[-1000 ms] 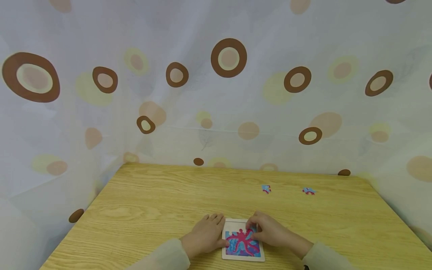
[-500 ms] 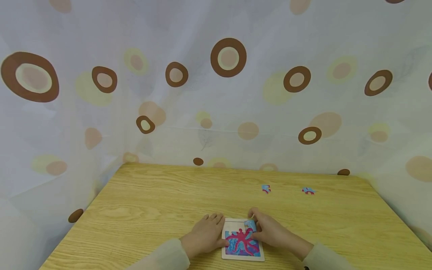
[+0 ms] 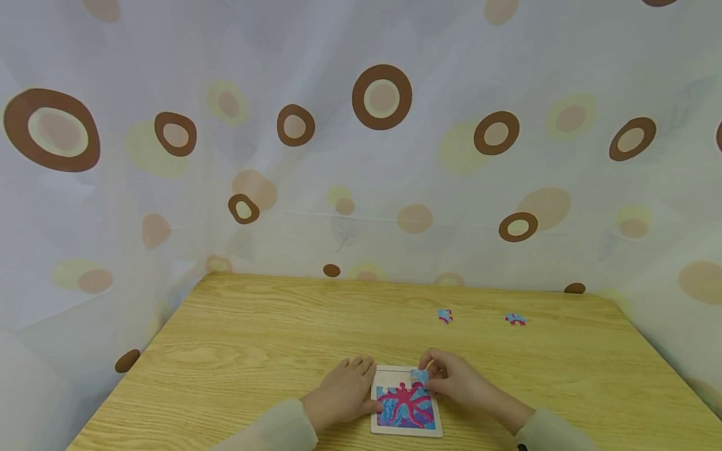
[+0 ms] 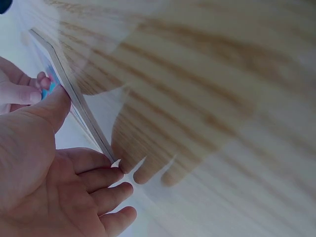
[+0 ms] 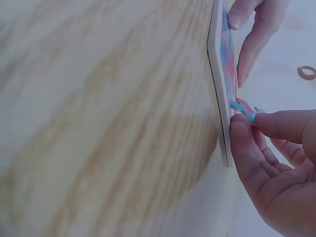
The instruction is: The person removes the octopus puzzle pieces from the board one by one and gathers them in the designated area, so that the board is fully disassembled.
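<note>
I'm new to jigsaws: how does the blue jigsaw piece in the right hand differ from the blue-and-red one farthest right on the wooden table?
The held piece is pinched by the right hand; the loose piece is untouched. The held piece tilts over the pale flat puzzle tray; the loose piece lies flat on the wooden table. Both show blue.

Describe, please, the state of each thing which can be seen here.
Puzzle frame: flat on the table, partly filled, bare at upper left
Held piece: pinched, tilted, at the frame's upper right
Left loose piece: picture side up
Right loose piece: picture side up
Left hand: thumb over frame's edge
Right hand: pinching
</note>
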The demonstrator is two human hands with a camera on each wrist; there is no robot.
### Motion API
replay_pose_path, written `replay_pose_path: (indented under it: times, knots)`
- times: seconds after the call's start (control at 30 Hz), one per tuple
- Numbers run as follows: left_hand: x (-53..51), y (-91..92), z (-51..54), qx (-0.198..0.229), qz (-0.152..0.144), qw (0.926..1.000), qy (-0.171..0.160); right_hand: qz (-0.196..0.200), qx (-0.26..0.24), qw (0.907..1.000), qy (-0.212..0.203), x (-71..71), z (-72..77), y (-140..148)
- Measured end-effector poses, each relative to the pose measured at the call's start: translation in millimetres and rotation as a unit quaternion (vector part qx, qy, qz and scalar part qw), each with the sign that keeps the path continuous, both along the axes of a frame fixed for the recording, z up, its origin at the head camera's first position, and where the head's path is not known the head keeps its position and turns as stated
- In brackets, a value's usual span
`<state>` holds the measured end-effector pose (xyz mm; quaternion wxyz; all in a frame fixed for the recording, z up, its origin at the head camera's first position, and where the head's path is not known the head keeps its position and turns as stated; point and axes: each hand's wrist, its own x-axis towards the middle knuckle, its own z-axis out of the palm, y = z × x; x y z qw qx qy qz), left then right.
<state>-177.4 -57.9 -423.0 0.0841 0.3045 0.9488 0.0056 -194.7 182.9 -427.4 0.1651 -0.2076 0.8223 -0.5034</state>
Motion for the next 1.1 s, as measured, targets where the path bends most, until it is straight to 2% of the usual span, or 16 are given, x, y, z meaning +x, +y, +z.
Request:
replay_pose_path:
  times: [0.17, 0.3, 0.43, 0.6, 0.7, 0.87, 1.0, 1.1]
  knots:
    - [-0.4, 0.4, 1.0, -0.003, -0.002, 1.0000, -0.001, -0.020, -0.030, 0.9991, -0.021, 1.0, 0.1, 0.8]
    - [-0.4, 0.5, 0.8, -0.001, -0.005, 1.0000, 0.001, -0.035, -0.054, 0.9973, -0.034, -4.3, 1.4, 11.3]
    - [-0.9, 0.6, -0.1, 0.001, -0.006, 1.0000, 0.001, -0.058, -0.087, 0.9936, -0.042, -16.3, 5.7, 33.3]
    - [-1.2, 0.6, -0.3, 0.001, -0.008, 1.0000, -0.001, -0.112, -0.089, 0.9895, -0.020, -30.1, 16.1, 73.1]
    - [-1.1, 0.6, 0.0, 0.001, -0.012, 0.9999, -0.002, -0.152, -0.114, 0.9814, -0.029, -39.2, 20.1, 103.6]
    - [-0.1, 1.3, 1.2, 0.001, -0.009, 0.9999, -0.007, -0.167, -0.190, 0.9654, -0.065, -52.0, 19.3, 161.6]
    - [0.9, 1.7, 1.5, -0.007, -0.003, 0.9999, -0.007, -0.178, -0.232, 0.9532, -0.077, -55.4, 13.8, 203.5]
    - [0.7, 1.3, 0.8, -0.008, -0.004, 1.0000, -0.004, -0.207, -0.248, 0.9429, -0.082, -56.5, 9.5, 230.2]
